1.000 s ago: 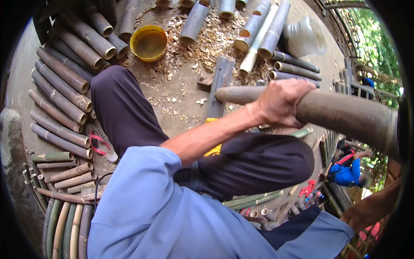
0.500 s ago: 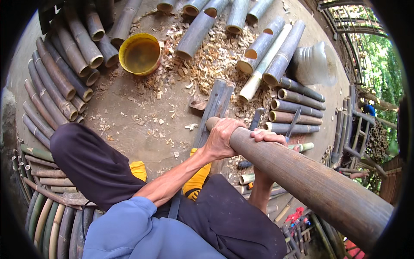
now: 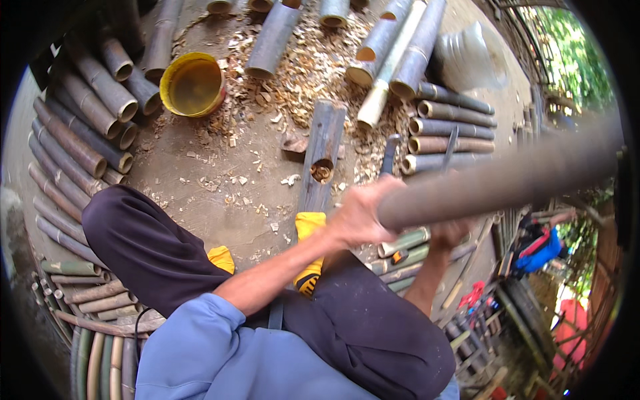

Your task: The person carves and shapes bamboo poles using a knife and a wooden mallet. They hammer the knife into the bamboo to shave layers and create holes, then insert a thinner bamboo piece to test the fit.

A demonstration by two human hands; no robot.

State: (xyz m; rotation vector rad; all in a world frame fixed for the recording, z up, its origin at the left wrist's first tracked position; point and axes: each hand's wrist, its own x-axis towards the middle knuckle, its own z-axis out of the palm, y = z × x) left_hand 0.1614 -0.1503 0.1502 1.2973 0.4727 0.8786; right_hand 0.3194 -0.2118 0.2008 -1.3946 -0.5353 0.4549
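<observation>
I am gripping a bamboo tube [image 3: 500, 180] that is showing a dull grey-brown. Below my grip, my right trouser leg [image 3: 387, 327] is showing white-flecked dark purple, and my shirt [image 3: 240, 363] is showing plain blue. Just left of my grip, yellow footwear [image 3: 309, 230] is bearing black stripes. Farther up and left, a yellow bucket [image 3: 167, 87] is holding brownish liquid [image 3: 198, 87]; ahead, wood shavings [image 3: 293, 80] are mixing cream and tan.

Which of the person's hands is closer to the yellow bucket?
Left. The left hand, at the left end of the bamboo piece, is right of the yellow bucket and closer to the body; the right hand, blurred, is farther right.
</observation>
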